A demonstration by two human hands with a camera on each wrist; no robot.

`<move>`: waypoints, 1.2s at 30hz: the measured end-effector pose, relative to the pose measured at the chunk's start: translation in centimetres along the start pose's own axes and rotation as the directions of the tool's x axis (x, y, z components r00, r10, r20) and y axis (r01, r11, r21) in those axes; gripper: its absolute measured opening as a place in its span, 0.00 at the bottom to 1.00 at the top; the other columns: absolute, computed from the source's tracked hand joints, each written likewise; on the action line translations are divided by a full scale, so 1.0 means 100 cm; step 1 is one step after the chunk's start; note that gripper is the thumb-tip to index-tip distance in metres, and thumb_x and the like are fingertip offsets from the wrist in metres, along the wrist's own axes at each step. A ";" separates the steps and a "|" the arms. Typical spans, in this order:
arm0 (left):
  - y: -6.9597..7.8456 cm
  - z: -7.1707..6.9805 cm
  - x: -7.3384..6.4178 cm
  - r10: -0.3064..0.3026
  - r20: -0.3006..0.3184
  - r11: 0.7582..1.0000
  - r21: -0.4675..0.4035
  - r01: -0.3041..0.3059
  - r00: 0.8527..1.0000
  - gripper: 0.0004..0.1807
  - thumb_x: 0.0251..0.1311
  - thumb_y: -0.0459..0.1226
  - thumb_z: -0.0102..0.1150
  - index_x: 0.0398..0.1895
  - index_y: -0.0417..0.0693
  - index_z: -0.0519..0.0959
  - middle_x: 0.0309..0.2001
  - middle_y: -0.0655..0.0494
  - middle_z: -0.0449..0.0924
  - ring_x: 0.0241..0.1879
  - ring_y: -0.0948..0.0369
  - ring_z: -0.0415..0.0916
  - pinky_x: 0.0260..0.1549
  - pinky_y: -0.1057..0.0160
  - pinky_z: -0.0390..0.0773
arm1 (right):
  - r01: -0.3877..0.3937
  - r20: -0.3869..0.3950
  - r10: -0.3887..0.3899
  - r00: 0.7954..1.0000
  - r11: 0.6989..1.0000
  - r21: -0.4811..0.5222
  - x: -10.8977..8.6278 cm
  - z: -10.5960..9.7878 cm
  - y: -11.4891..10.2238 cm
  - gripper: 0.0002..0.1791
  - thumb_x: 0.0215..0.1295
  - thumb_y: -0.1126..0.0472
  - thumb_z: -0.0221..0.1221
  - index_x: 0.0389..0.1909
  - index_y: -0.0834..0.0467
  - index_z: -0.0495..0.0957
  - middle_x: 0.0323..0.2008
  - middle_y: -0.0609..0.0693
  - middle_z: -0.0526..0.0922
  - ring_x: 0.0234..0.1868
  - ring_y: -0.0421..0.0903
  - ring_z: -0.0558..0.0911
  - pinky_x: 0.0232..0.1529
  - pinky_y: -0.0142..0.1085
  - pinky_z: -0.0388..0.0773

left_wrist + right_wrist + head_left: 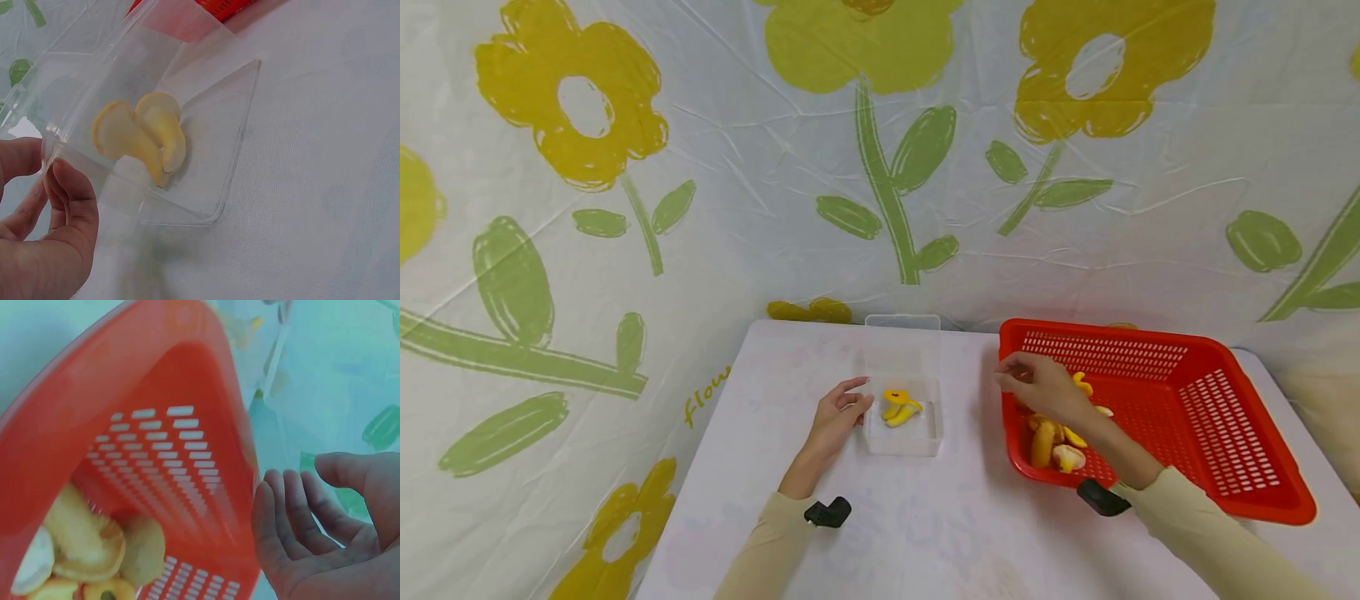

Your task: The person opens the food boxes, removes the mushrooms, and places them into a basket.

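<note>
A clear plastic box (pixel 904 446) with its lid (pixel 902 343) raised stands on the table. Two yellow mushrooms (pixel 164 128) lie inside it. At the box's left side, my left hand (pixel 833 421) pinches the rim between thumb and fingers (pixel 76 190). My right hand (pixel 1047 389) is over the left rim of a red basket (pixel 1165 433), its fingers (pixel 299 506) loosely bent with nothing between them. Below that hand, several yellow, tan and whitish mushrooms (pixel 84 544) are heaped in the basket's left end; my forearm covers some of them in the head view.
The basket's perforated walls (pixel 1228 433) rise at the right of the white table (pixel 775 367). Behind the table hangs a flower-printed cloth (pixel 737 225). Between box and basket lies a strip of tabletop (pixel 970 400). Black cameras are strapped on both wrists.
</note>
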State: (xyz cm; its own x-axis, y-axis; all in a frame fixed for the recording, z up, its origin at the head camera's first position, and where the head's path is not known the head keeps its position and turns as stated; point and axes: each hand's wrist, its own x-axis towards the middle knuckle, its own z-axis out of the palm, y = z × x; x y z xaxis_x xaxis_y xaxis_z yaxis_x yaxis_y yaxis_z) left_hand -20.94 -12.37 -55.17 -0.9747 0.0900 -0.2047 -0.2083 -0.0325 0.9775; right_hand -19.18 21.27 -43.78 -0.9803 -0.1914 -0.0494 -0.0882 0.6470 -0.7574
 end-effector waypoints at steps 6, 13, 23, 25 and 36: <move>0.000 0.001 -0.001 -0.001 -0.002 1.000 0.003 0.001 1.000 0.24 0.68 0.35 0.66 0.66 0.45 0.77 0.36 0.54 0.77 0.27 0.62 0.72 0.33 0.71 0.78 | 0.010 -0.009 -0.010 1.000 0.999 0.036 0.006 0.015 -0.011 0.18 0.69 0.59 0.66 0.54 0.66 0.80 0.47 0.61 0.85 0.44 0.55 0.83 0.44 0.44 0.86; 0.003 0.000 0.000 -0.002 0.003 1.000 -0.002 0.002 1.000 0.24 0.68 0.35 0.66 0.66 0.43 0.77 0.36 0.54 0.77 0.28 0.62 0.71 0.32 0.71 0.78 | 0.006 0.004 -0.006 1.000 0.997 0.076 0.017 0.034 -0.023 0.17 0.71 0.57 0.64 0.53 0.63 0.81 0.48 0.59 0.85 0.47 0.55 0.84 0.45 0.44 0.86; 0.006 0.001 0.002 -0.023 -0.003 1.000 -0.009 0.023 1.000 0.24 0.68 0.35 0.65 0.66 0.42 0.76 0.35 0.54 0.78 0.28 0.62 0.71 0.32 0.71 0.77 | -0.001 0.045 -0.005 0.999 0.991 0.133 0.033 0.065 -0.037 0.14 0.72 0.61 0.62 0.54 0.64 0.80 0.49 0.59 0.85 0.48 0.55 0.84 0.48 0.43 0.85; 0.007 0.001 0.002 -0.029 -0.003 1.000 -0.010 0.029 1.000 0.24 0.68 0.35 0.65 0.66 0.42 0.76 0.35 0.55 0.78 0.28 0.62 0.71 0.32 0.70 0.77 | 0.001 0.057 -0.009 0.998 0.990 0.144 0.035 0.070 -0.040 0.14 0.72 0.62 0.62 0.54 0.65 0.79 0.49 0.59 0.85 0.48 0.56 0.83 0.49 0.43 0.84; 0.007 -0.001 0.004 -0.029 -0.001 0.999 -0.016 0.029 1.000 0.25 0.69 0.35 0.65 0.68 0.40 0.75 0.34 0.55 0.78 0.28 0.62 0.71 0.32 0.70 0.76 | -0.034 0.096 0.018 0.995 0.985 0.166 0.046 0.102 -0.051 0.12 0.72 0.63 0.62 0.52 0.64 0.81 0.48 0.56 0.85 0.50 0.54 0.83 0.52 0.43 0.83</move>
State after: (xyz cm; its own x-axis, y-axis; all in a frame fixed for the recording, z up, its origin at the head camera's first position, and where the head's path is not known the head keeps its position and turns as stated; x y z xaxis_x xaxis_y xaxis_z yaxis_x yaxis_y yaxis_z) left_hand -21.46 -12.49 -54.53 -0.9684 0.0901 -0.2328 -0.2375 -0.0457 0.9703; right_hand -21.43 9.57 -46.74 -0.9602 -0.2496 -0.1251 -0.0243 0.5212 -0.8531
